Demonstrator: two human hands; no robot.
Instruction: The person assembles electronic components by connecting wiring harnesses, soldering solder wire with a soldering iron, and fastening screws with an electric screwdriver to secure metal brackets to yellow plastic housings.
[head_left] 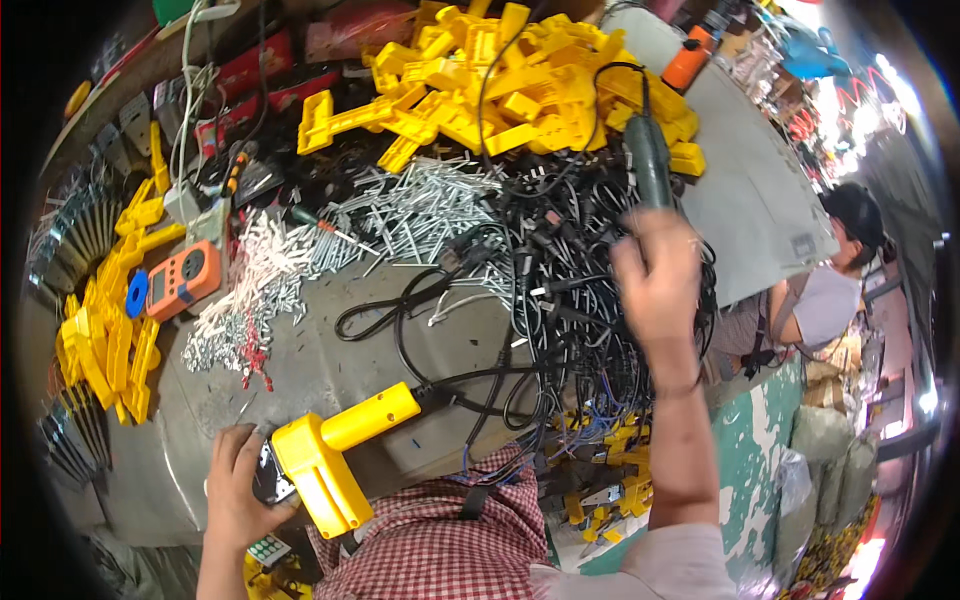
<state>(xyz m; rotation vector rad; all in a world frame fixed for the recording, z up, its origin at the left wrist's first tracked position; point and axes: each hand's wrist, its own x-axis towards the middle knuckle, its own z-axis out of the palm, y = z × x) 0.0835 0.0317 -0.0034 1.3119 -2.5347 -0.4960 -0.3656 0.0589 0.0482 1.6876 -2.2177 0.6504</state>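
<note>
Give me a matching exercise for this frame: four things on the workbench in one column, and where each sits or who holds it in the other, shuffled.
Things:
1. yellow T-shaped plastic housing
2. grey-green power screwdriver
3. orange handheld meter
4. pile of yellow plastic parts

Places:
A. far side of the bench, at the top of the view
B. raised in the right hand
C. left part of the bench, beside white sleeved pieces
D. near edge of the bench, held by the left hand

Pairs: 1-D, 2-B, 3-C, 4-A
</note>
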